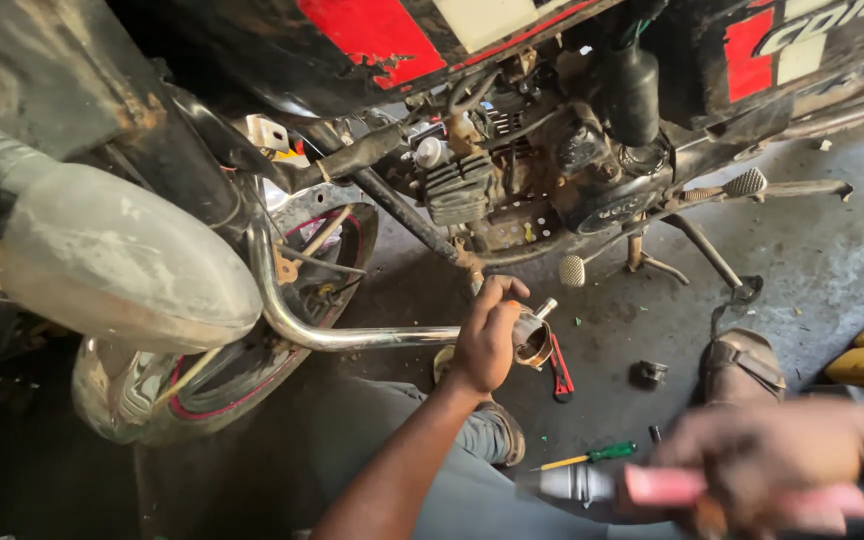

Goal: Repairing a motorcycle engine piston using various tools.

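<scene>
We grip the chrome exhaust pipe [352, 338] at its open flanged end, low beside the motorcycle engine [512, 190] and just above the concrete floor [832, 260]. The pipe looks stiff and fairly heavy, its polished curve likely slippery, so the flange collar seems the surest place to hold. Our left hand [487, 335] has its fingers [500, 292] clenched around that collar. Our right hand [762, 460] is blurred in the foreground, fingers wrapped on a pink-handled tool [672, 487] with a grey metal head. Beneath the pipe end lie red-handled pliers [560, 372], a green-handled screwdriver [592, 455] and a small dark part [648, 374]. Our sandalled foot [742, 362] rests near the kickstand [712, 255]; the front wheel [242, 360] sits left, behind the pipe's bend.
</scene>
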